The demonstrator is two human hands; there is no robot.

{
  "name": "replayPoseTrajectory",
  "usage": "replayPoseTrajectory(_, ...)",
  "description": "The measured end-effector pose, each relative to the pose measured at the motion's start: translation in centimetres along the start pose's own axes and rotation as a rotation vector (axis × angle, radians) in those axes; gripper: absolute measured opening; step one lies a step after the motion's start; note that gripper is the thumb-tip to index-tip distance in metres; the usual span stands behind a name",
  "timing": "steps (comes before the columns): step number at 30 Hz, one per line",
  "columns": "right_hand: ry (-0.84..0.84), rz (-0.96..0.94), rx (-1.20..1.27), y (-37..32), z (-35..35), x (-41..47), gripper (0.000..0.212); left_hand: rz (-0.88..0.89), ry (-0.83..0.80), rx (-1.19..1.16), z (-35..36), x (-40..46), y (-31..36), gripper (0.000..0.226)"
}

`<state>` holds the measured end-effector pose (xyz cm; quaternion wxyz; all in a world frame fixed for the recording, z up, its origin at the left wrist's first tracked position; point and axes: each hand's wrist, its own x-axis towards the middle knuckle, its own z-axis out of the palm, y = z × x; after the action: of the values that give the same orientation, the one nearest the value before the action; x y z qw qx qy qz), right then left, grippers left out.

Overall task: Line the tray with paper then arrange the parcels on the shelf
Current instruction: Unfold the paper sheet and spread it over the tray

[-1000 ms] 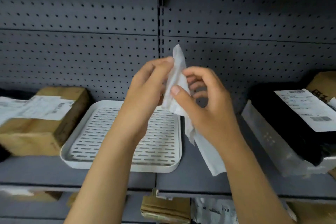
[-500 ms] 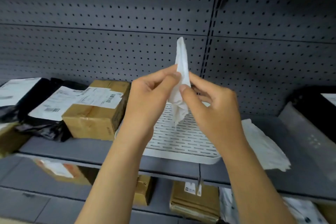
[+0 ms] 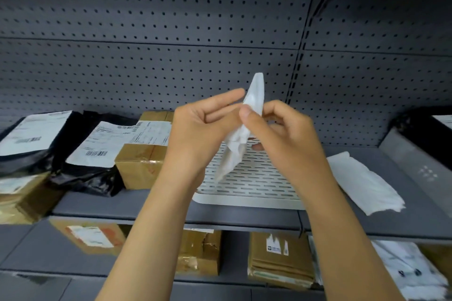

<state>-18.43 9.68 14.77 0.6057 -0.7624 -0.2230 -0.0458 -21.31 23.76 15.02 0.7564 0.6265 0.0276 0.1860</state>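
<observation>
Left hand (image 3: 195, 134) and right hand (image 3: 281, 134) together, pinching folded thin white paper sheet (image 3: 241, 134) above white slotted plastic tray (image 3: 254, 178); tearing risk if plies pulled apart abruptly.

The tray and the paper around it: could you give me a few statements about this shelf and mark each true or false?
1. Both hands, the left hand and the right hand, pinch a folded sheet of paper. True.
2. The tray is already covered with paper. False: its slotted bottom is bare.
3. Another sheet of paper lies on the shelf to the right of the tray. True.
4. The cardboard box sits inside the tray. False: it stands on the shelf to the tray's left.
5. The black bags carry no labels. False: white printed labels are on them.
</observation>
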Motion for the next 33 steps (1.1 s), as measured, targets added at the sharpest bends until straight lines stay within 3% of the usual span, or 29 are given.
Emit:
replayPoseTrajectory(6,-0.017,0.055,0.080,0.0,-2.0,0.9,0.009,-0.018,0.020,-0.015,0.6,0.3,0.1,0.032)
replayPoseTrajectory(12,0.000,0.068,0.080,0.2,-3.2,1.4,0.011,0.018,0.085,0.018,0.6,0.8,0.5,0.025)
replayPoseTrajectory(21,0.217,0.091,0.110,0.3,-7.2,2.7,0.009,0.140,0.219,0.380,-2.0,1.8,1.0,0.023)
replayPoseTrajectory(26,0.215,0.033,0.042,-0.1,-7.5,3.0,0.017,0.195,0.222,0.677,-3.0,2.2,0.7,0.027)
replayPoseTrajectory(33,0.215,0.004,-0.074,0.0,-8.0,2.9,0.018,0.154,0.202,0.810,-4.4,2.4,0.0,0.025)
